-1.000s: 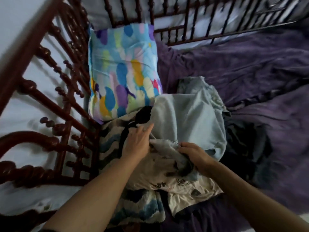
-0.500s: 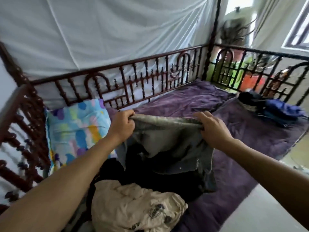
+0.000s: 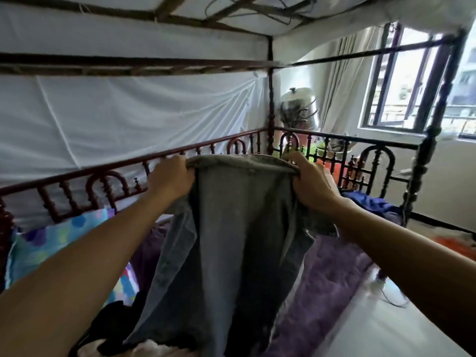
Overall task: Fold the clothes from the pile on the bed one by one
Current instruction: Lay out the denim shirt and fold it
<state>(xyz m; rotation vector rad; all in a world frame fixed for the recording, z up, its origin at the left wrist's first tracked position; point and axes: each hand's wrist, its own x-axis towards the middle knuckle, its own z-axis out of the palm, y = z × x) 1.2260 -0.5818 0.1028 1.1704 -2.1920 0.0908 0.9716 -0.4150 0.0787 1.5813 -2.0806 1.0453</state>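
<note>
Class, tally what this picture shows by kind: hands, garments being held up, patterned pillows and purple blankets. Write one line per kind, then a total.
Hands: 2 (left hand, right hand)
Garments held up: 1 (denim garment)
Patterned pillows: 1 (pillow)
Purple blankets: 1 (blanket)
Total: 5

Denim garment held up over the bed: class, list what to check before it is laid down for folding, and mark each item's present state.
1. Left hand grips one end of the top edge of the denim garment: ok.
2. Right hand grips the other end: ok.
3. Top edge stretched level between the hands: ok.
4. Garment hangs untwisted: cannot tell; its lower end is out of view.
5. Bare purple blanket beside the pile for laying it down: ok.
</note>
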